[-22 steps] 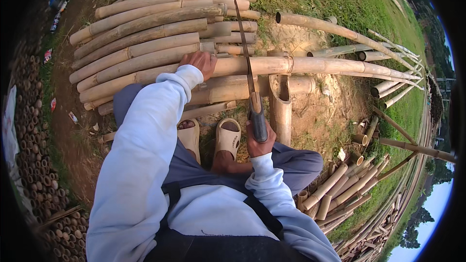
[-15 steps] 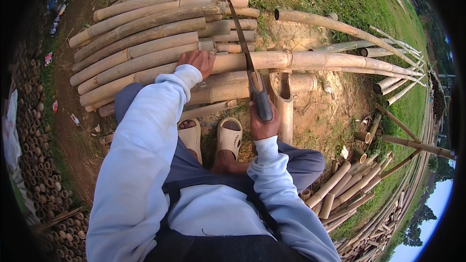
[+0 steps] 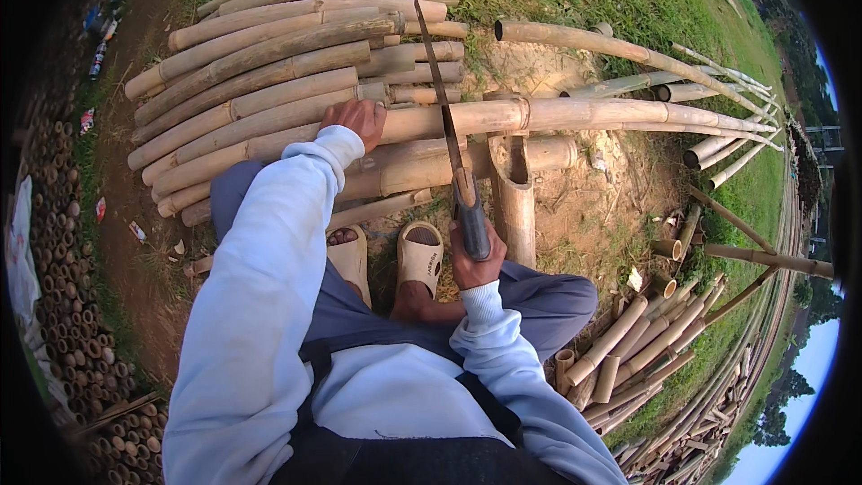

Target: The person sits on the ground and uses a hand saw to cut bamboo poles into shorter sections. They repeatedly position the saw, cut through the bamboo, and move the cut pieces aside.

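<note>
A long bamboo pole (image 3: pixel 593 110) lies crosswise in front of me, resting over a notched upright bamboo post (image 3: pixel 514 207) and thicker bamboo. My left hand (image 3: pixel 356 122) is closed over the pole, left of the saw. In my right hand (image 3: pixel 479 256) is the dark handle of a hand saw (image 3: pixel 446 112). Its blade points away from me and crosses the pole between my left hand and the post. How deep the blade sits in the bamboo I cannot tell.
Many bamboo lengths (image 3: pixel 269 67) lie stacked at the far left. Another long pole (image 3: pixel 584 40) stretches off to the right. Short bamboo offcuts (image 3: pixel 628 350) are heaped at the lower right, near a bamboo trestle (image 3: pixel 763 256). Cut bamboo ends (image 3: pixel 72 323) fill the left edge.
My right hand and the saw have drawn back toward me, so the handle sits lower. My left hand stays on the pole. The whole view has shifted slightly.
</note>
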Demonstrator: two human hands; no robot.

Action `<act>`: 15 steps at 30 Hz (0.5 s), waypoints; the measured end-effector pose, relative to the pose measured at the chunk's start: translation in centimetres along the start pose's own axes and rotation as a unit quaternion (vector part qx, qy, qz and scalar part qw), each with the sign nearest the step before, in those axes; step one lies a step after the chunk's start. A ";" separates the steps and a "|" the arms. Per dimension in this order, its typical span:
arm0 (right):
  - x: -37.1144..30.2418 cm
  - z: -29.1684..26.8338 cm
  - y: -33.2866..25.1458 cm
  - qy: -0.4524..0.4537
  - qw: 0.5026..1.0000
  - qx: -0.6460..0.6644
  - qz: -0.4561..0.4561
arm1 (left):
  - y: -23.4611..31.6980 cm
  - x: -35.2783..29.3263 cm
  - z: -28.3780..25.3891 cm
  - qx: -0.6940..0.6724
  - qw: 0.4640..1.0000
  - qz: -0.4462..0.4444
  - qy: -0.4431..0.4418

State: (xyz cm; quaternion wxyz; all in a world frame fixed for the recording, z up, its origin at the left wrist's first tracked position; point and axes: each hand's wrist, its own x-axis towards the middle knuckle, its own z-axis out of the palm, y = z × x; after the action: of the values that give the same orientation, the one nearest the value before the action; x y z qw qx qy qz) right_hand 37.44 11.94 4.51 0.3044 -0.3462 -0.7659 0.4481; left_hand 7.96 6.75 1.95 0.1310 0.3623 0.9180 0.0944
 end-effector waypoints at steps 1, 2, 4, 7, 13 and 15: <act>-0.3 -0.6 -0.2 -0.003 1.000 -0.020 -0.006 | 0.1 0.1 0.3 -0.010 1.000 0.008 -0.005; -0.7 -1.1 -0.6 -0.012 0.999 -0.031 0.009 | 0.7 -0.8 -1.1 -0.010 1.000 0.017 -0.014; -0.7 -0.9 -1.0 -0.007 0.999 -0.034 0.014 | 0.4 -0.8 -0.4 0.000 0.998 0.057 0.007; 1.0 -0.7 -1.0 0.034 0.998 -0.039 -0.029 | 0.6 -0.4 -0.1 -0.007 0.999 0.031 0.012; 3.6 0.4 -4.4 0.061 0.993 -0.036 -0.092 | -0.3 -0.4 0.7 0.054 0.997 0.046 0.040; 2.9 -1.1 -5.4 0.061 0.996 -0.022 -0.063 | 0.0 -0.3 0.4 0.047 0.998 0.022 0.048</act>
State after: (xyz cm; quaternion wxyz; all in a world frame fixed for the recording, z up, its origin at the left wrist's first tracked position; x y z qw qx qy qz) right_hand 35.28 12.90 10.24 0.3700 -0.3306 -0.7758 0.3898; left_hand 8.35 6.55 1.60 0.0678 0.3832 0.9184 0.0716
